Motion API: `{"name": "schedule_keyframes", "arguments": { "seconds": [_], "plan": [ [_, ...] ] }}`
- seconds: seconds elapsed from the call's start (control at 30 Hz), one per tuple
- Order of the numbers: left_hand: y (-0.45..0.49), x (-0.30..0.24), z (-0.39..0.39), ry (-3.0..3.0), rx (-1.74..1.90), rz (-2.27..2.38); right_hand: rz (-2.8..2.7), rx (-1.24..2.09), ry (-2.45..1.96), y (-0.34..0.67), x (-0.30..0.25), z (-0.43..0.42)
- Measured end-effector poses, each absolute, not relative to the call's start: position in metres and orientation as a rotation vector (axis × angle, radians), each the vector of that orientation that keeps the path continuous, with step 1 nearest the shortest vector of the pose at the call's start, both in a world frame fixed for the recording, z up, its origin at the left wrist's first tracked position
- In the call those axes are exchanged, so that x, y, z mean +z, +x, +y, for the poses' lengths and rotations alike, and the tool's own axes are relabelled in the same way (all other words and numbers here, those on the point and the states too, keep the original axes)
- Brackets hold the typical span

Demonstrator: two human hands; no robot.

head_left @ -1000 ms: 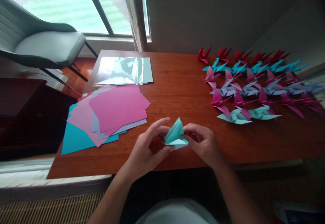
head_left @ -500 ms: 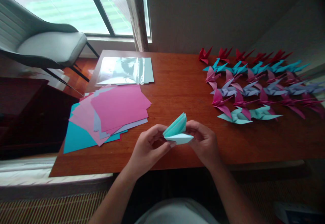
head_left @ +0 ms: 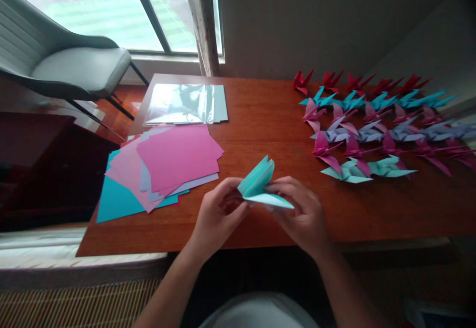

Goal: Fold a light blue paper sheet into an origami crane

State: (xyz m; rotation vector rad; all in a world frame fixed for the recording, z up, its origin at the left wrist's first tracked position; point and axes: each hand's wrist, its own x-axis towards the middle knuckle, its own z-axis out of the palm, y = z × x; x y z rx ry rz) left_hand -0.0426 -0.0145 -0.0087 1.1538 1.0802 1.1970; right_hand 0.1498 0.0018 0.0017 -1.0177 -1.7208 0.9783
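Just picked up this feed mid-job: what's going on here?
A person holds a half-folded teal paper in both hands above the near edge of the table. The left hand pinches its left end; the right hand grips its right side. Coloured sheets lie stacked to the left, a clear sleeve behind them. Rows of paper cranes sit on the right.

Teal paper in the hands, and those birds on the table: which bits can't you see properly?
All in the head view:
the teal folded paper: its underside is hidden by the left hand and right hand.
the paper cranes: the far-right ones are blurred and cut off by the picture edge, so they cannot be counted.
the stack of sheets: the lower sheets are covered by pink ones.
the clear sleeve: glare hides its contents.
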Motion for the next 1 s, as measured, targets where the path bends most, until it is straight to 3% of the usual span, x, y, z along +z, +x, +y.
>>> {"name": "schedule_keyframes", "arguments": {
  "seconds": [0.7,0.9,1.0],
  "plan": [
    [-0.043,-0.006,-0.018,1.276,1.118,1.168,-1.87,0.684,-0.98,0.148,0.014,0.002],
    [-0.042,-0.005,-0.016,1.236,1.132,1.148,-1.717,0.797,-1.056,0.147,0.006,0.002],
    [-0.043,-0.005,-0.016,1.237,1.108,1.144,-1.57,1.033,-1.119,0.148,-0.003,0.006]
  ]
}}
